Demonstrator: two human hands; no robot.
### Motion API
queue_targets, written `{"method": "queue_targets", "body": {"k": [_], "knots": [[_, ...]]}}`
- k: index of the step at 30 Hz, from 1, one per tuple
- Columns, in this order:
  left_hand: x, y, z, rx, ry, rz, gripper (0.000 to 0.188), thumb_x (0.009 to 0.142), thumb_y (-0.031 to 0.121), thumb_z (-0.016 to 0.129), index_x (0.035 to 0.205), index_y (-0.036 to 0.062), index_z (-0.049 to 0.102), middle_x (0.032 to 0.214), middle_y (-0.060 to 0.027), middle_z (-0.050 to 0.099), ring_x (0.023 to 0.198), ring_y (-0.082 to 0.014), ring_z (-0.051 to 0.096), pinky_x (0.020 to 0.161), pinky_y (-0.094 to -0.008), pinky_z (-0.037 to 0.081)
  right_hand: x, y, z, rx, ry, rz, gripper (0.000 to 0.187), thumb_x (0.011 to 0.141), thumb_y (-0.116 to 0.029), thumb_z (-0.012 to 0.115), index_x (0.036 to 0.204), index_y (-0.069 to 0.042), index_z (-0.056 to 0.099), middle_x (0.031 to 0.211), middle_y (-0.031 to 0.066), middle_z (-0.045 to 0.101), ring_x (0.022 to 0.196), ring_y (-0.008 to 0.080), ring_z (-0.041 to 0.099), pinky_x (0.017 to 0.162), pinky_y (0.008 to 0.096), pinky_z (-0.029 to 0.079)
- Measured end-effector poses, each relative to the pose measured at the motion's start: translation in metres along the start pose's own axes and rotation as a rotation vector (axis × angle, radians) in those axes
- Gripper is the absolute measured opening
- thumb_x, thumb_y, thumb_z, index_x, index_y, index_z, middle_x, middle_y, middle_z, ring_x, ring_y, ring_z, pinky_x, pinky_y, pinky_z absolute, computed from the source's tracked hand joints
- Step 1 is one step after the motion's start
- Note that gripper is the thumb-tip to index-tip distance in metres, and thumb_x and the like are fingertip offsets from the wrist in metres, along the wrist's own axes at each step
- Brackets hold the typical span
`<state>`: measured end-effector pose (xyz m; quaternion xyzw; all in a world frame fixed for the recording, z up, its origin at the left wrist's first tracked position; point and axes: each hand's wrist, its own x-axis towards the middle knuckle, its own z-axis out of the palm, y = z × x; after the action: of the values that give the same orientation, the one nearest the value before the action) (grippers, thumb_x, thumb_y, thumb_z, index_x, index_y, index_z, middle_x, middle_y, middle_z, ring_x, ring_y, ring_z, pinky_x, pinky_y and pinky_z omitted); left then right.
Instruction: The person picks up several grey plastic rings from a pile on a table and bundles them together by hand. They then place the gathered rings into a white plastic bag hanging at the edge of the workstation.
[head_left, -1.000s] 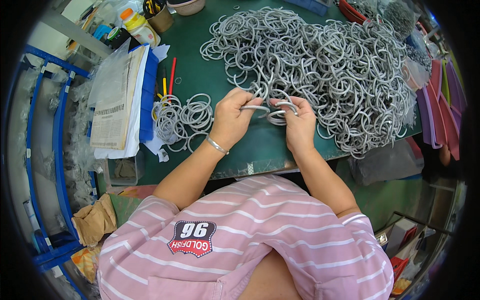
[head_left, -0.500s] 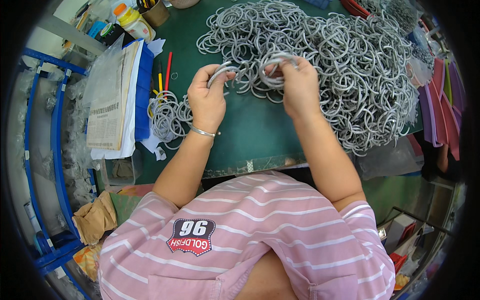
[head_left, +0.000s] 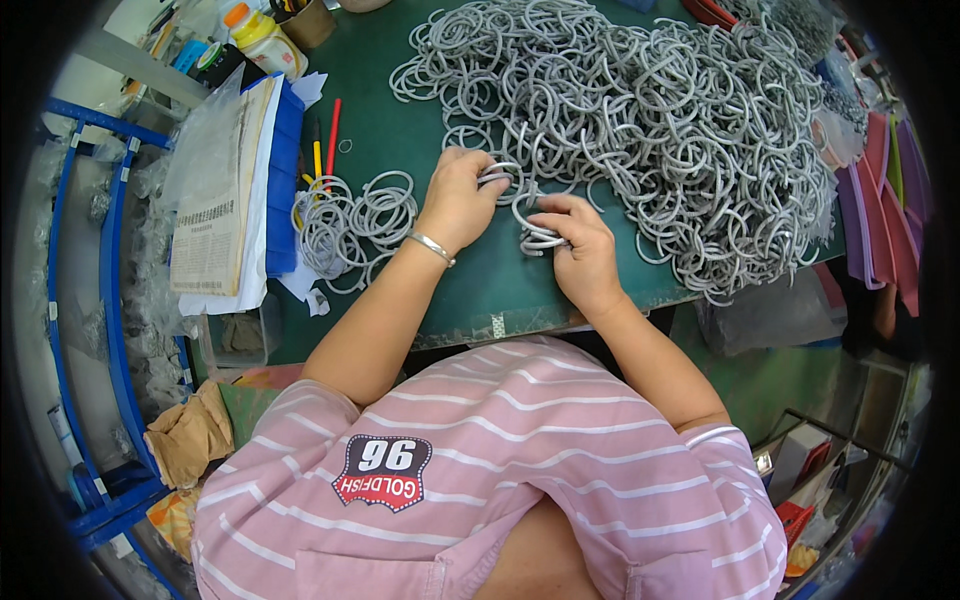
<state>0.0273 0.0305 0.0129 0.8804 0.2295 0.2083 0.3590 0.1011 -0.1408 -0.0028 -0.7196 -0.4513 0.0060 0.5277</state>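
Note:
My left hand (head_left: 462, 200) is closed at the near left edge of a large heap of grey metal-looking rings (head_left: 640, 120), many with a gap in them. Its fingertips pinch a grey ring (head_left: 507, 172). Just to the right and nearer to me, my right hand (head_left: 585, 262) grips a small bunch of grey rings (head_left: 536, 240) between thumb and fingers. The two held lots are almost touching; whether they link cannot be made out. A smaller loose group of rings (head_left: 345, 232) lies on the green tabletop (head_left: 470, 300), left of my left wrist.
Beyond the small group lie a red stick-like pen (head_left: 333, 130) and a yellow one (head_left: 317, 155). A blue bin (head_left: 286, 180) with newspaper (head_left: 212, 235) stands at the left. A yellow bottle (head_left: 265, 45) is at the far left. Coloured sheets (head_left: 880, 215) hang at the right.
My left hand has moved right, away from the small group and to the heap's edge. My right hand has drawn nearer to me, still holding rings.

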Motion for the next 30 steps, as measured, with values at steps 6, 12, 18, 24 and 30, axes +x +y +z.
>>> {"method": "queue_targets", "body": {"k": [6, 12, 18, 24, 30], "knots": [[0.013, -0.002, 0.014, -0.045, 0.165, 0.036, 0.018, 0.073, 0.007, 0.071, 0.087, 0.0000, 0.062, 0.101, -0.0159, 0.057, 0.086, -0.0297, 0.060, 0.076, -0.0348, 0.048, 0.010, -0.018, -0.017, 0.085, -0.169, 0.422, 0.033, 0.073, 0.006, 0.061, 0.105, -0.002, 0.063, 0.087, 0.0165, 0.063, 0.078, 0.0291, 0.062, 0.072, 0.0379, 0.049], [0.023, -0.008, 0.016, -0.009, 0.025, 0.097, 0.019, 0.076, 0.009, 0.068, 0.094, 0.0008, 0.067, 0.102, -0.0122, 0.061, 0.091, -0.0264, 0.061, 0.077, -0.0329, 0.049, 0.020, 0.006, 0.010, -0.014, -0.083, 0.233, 0.022, 0.072, 0.001, 0.068, 0.094, -0.002, 0.067, 0.082, 0.0140, 0.060, 0.078, 0.0296, 0.060, 0.071, 0.0376, 0.048], [0.048, 0.022, -0.016, -0.264, -0.164, -0.295, 0.014, 0.085, 0.008, 0.059, 0.092, -0.0001, 0.067, 0.072, -0.0024, 0.061, 0.057, -0.0076, 0.052, 0.054, -0.0214, 0.043, 0.035, -0.012, 0.011, 0.489, 0.150, 0.339, 0.007, 0.085, -0.002, 0.060, 0.090, 0.000, 0.064, 0.092, 0.0077, 0.065, 0.082, 0.0137, 0.061, 0.074, 0.0267, 0.049], [0.049, 0.018, -0.016, -0.426, -0.306, -0.353, 0.017, 0.086, 0.007, 0.058, 0.100, 0.0007, 0.066, 0.078, -0.0020, 0.064, 0.058, -0.0060, 0.049, 0.054, -0.0199, 0.041, 0.049, -0.019, 0.000, 0.917, 0.333, 0.532, 0.017, 0.089, 0.005, 0.045, 0.096, 0.002, 0.060, 0.088, 0.0074, 0.065, 0.079, 0.0122, 0.061, 0.071, 0.0237, 0.048], [0.033, 0.005, -0.004, -0.237, -0.329, -0.076, 0.016, 0.085, 0.004, 0.059, 0.098, 0.0004, 0.065, 0.080, -0.0029, 0.064, 0.062, -0.0073, 0.053, 0.058, -0.0223, 0.044, 0.067, -0.015, -0.015, 0.391, -0.134, 0.642, 0.017, 0.085, -0.007, 0.049, 0.082, 0.001, 0.065, 0.066, 0.0028, 0.059, 0.057, 0.0103, 0.053, 0.050, 0.0246, 0.042]]}}
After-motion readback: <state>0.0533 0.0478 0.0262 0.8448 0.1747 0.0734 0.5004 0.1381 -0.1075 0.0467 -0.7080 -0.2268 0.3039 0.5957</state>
